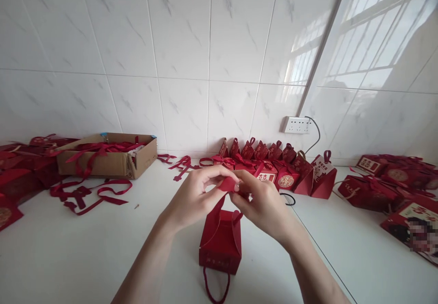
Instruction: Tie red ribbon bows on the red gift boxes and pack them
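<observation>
In the head view, a small red gift box (220, 254) stands on the white table with its curved flaps raised and its top open. A dark red cord handle (217, 297) droops from its near side. Just above the box, my left hand (196, 194) pinches a folded piece of red ribbon (228, 184) between thumb and fingers. Close against it, my right hand (262, 199) closes its fingertips on the same ribbon. Part of the ribbon is hidden by my fingers, and whether it is joined to the box I cannot tell.
A cardboard box (99, 169) of red ribbons stands at the back left, with loose ribbons (112, 199) before it. Several finished red boxes (287, 176) line the wall; more lie at the far left and right. A power strip (297, 125) is on the tiled wall.
</observation>
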{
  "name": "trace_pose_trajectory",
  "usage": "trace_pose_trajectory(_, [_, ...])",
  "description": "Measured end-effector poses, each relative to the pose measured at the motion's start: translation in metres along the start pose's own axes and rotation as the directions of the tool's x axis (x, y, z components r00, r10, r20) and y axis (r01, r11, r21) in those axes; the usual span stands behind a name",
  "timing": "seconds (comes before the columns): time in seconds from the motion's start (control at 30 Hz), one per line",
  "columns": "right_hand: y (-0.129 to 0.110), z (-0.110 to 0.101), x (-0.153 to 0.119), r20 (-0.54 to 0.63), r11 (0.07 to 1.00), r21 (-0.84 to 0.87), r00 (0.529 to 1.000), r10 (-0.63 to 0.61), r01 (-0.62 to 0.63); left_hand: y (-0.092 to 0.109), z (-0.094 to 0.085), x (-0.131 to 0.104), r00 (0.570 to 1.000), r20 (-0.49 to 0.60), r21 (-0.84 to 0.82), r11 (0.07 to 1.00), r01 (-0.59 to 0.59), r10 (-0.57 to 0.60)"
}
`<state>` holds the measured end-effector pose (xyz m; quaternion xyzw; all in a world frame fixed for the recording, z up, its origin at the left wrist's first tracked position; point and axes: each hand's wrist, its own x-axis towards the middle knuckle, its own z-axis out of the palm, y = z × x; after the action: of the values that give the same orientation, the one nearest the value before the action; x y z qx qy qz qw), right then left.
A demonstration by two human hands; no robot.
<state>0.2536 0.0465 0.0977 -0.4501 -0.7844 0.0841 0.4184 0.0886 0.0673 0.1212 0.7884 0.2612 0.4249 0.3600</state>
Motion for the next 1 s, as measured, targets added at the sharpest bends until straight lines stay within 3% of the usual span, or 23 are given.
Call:
trace_pose_trajectory(0.1, [0.005,0.008,0.0,-0.155,0.97,-0.208,0.974,-0.162,0.128,-0.003,-0.002,0.001,1.0,0.012,0.001,1.0,-0.017,0.017])
trace_pose_trajectory(0.17, [0.006,0.012,0.001,-0.238,0.966,-0.22,0.954,-0.184,0.132,-0.005,-0.003,0.0,0.999,0.018,-0.015,0.999,-0.035,0.035])
trace_pose_trajectory(0.23, [0.004,0.011,0.002,-0.289,0.99,-0.12,0.951,-0.108,0.076,-0.006,-0.004,0.0,0.999,0.01,-0.032,0.998,-0.047,0.048])
trace_pose_trajectory(0.33, [0.0,0.003,0.003,-0.26,0.993,0.114,0.965,0.035,-0.006,-0.005,-0.003,0.0,0.998,-0.023,-0.032,0.998,-0.057,0.057])
trace_pose_trajectory(0.5, [-0.003,-0.011,0.002,-0.074,0.882,0.469,0.994,0.087,-0.042,-0.006,-0.004,0.001,0.996,-0.073,-0.001,0.999,-0.051,0.051])
trace_pose_trajectory(0.6, [-0.003,-0.011,0.002,-0.103,0.844,0.533,0.985,0.137,-0.061,-0.006,-0.008,0.0,0.996,-0.069,-0.036,0.997,-0.067,0.064])
trace_pose_trajectory(0.7, [-0.002,-0.006,0.003,-0.218,0.866,0.495,0.954,0.206,-0.074,-0.006,-0.01,-0.001,0.998,-0.02,-0.091,0.994,-0.056,0.054])
trace_pose_trajectory(0.77, [-0.002,-0.002,0.004,-0.331,0.915,0.401,0.926,0.182,-0.037,-0.007,-0.01,0.0,0.999,0.008,-0.122,0.992,-0.041,0.042])
trace_pose_trajectory(0.87, [-0.001,0.002,0.004,-0.5,0.973,0.195,0.866,-0.013,0.127,-0.009,-0.006,0.003,0.999,0.039,-0.151,0.988,-0.028,0.035])
trace_pose_trajectory(1.0, [0.0,0.004,0.003,-0.545,0.956,0.056,0.811,-0.212,0.287,-0.014,0.001,0.007,0.999,-0.01,-0.084,0.995,-0.052,0.051])
